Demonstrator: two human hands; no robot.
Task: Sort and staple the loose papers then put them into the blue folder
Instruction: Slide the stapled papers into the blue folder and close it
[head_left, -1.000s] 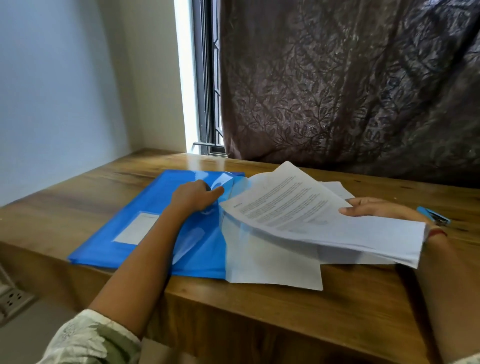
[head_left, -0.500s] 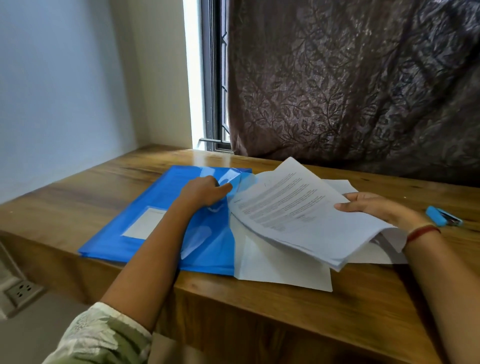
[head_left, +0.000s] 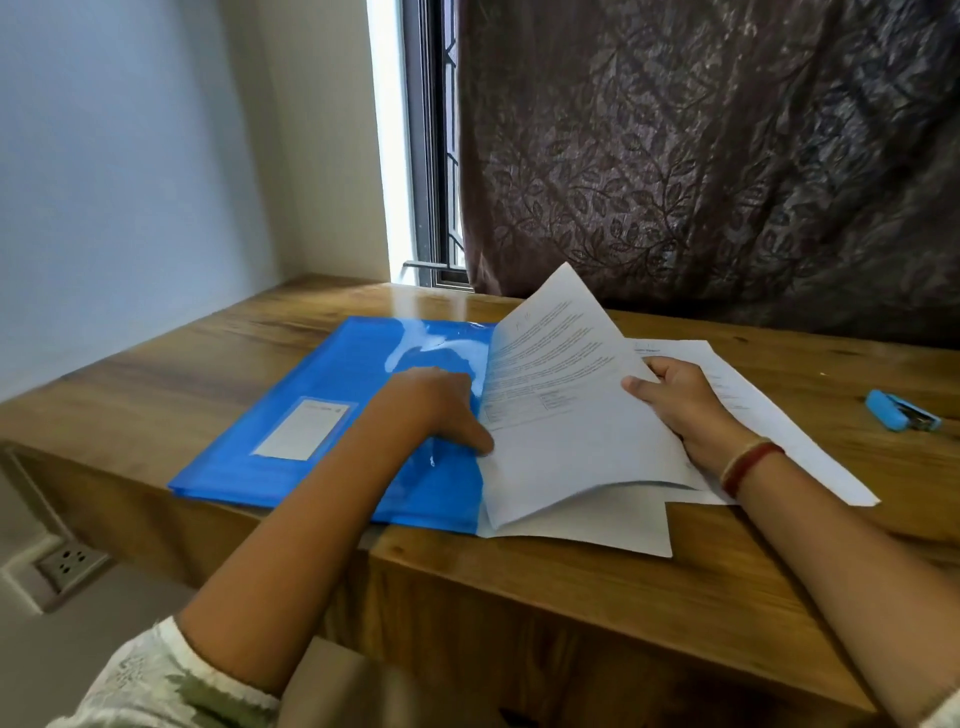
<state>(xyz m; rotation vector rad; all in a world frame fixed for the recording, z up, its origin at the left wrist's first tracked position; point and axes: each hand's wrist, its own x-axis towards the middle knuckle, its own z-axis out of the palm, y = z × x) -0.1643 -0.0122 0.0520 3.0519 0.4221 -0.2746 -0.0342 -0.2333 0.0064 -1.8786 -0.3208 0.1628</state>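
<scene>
Your left hand (head_left: 436, 410) lies knuckles-up on the blue folder (head_left: 322, 415), near its right edge, with the thumb stretched out to touch the left edge of the sheaf of printed papers (head_left: 561, 415). The fingertips are bent down and partly hidden behind that sheaf, so you cannot tell whether they pinch the folder's cover or only press on it. Your right hand (head_left: 680, 410) grips the sheaf at its right side, thumb on the printed face and fingers behind, holding it tilted up with its far corner raised above the wooden desk (head_left: 571, 613). The folder lies flat on the left part of the desk, its white label (head_left: 301, 428) facing up. Loose sheets (head_left: 597, 525) lie flat under the lifted sheaf, one reaching the near edge of the desk, another spreading right under your wrist. A blue stapler (head_left: 901, 411) sits on the desk well to the right, apart from the papers.
</scene>
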